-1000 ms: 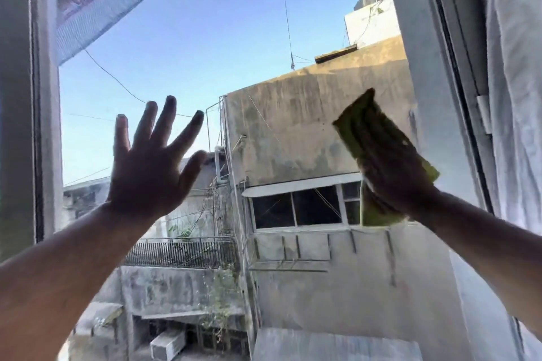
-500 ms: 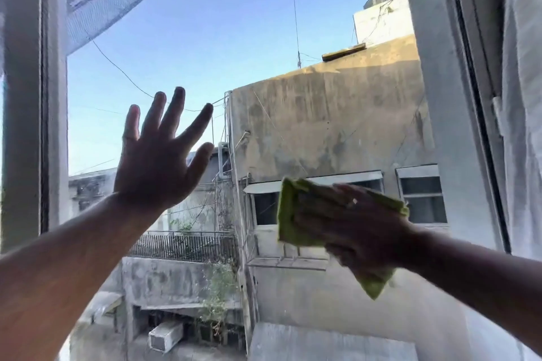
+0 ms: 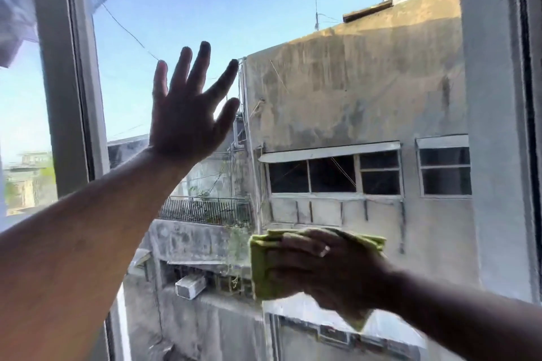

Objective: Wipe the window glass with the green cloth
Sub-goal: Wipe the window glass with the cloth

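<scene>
The window glass (image 3: 337, 73) fills most of the view, with buildings and sky behind it. My left hand (image 3: 187, 114) rests flat against the pane at centre left, fingers spread, holding nothing. My right hand (image 3: 325, 269) presses the folded green cloth (image 3: 261, 269) against the lower part of the glass, right of centre. The cloth's left edge and a strip along its top show past my fingers; a small corner pokes out below my palm.
A pale window frame post (image 3: 67, 82) stands at the left, with another pane beyond it. The right frame (image 3: 498, 126) runs down the right edge. Through the glass are a weathered concrete building, a railed balcony and an air-conditioner unit below.
My right hand has swept the cloth from the upper right of the pane down and leftward to the lower middle. My left hand has stayed flat on the glass.
</scene>
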Tool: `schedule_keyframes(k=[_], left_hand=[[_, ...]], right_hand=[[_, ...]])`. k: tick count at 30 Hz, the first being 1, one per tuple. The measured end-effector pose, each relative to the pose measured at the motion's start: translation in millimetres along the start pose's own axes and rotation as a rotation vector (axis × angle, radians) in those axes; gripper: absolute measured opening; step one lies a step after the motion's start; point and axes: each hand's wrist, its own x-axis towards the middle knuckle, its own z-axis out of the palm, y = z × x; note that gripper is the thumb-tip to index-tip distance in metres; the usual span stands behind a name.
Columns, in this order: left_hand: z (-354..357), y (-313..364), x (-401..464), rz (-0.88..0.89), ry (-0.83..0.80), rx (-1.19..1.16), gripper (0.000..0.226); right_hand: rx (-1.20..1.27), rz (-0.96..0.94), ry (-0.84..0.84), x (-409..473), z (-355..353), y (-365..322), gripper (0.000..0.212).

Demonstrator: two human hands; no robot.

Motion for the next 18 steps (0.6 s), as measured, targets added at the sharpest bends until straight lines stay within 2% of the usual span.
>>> schedule_keyframes(k=[2, 5, 7, 8, 9, 10, 12, 14, 16, 18], left_hand=[[0.9, 1.1, -1.3, -0.002, 0.006, 0.02, 0.058], [3.5, 2.4, -2.1, -0.009, 0.016, 0.037, 0.059], [5.9, 1.2, -0.1, -0.003, 0.021, 0.041, 0.058], [7.1, 0.2, 0.2, -0.003, 0.028, 0.042, 0.058], [8.8, -0.9, -0.5, -0.005, 0.041, 0.047, 0.057], [10.5, -1.6, -1.2, -0.003, 0.057, 0.051, 0.056], [11.1, -2.6, -0.6, 0.005, 0.064, 0.028, 0.056], [7.8, -4.6, -0.9, 0.006, 0.04, -0.02, 0.058], [5.0, -6.1, -2.0, 0.004, 0.032, -0.036, 0.061], [3.9, -6.0, -3.3, 0.005, 0.03, -0.031, 0.061]], right_hand=[[-0.053, 0.176, -0.01, -25.8, -3.9, 55.8, 0.056], [-0.004, 0.705, 0.082, -12.4, -20.2, 121.6, 0.063], [0.031, 0.973, 0.236, 32.5, -22.4, 111.3, 0.064], [0.051, 1.024, 0.31, 57.6, -19.5, 90.5, 0.065], [0.094, 0.998, 0.345, 82.4, -15.9, 62.3, 0.069], [0.146, 0.894, 0.358, 103.3, -10.9, 27.9, 0.074], [0.211, 0.53, 0.303, 130.7, 1.8, -49.4, 0.075], [0.178, 0.175, 0.135, 128.3, 6.2, -107.1, 0.072], [0.171, 0.047, 0.02, 103.8, 9.5, -113.7, 0.069], [0.192, 0.115, 0.063, 75.7, 13.2, -79.6, 0.065]])
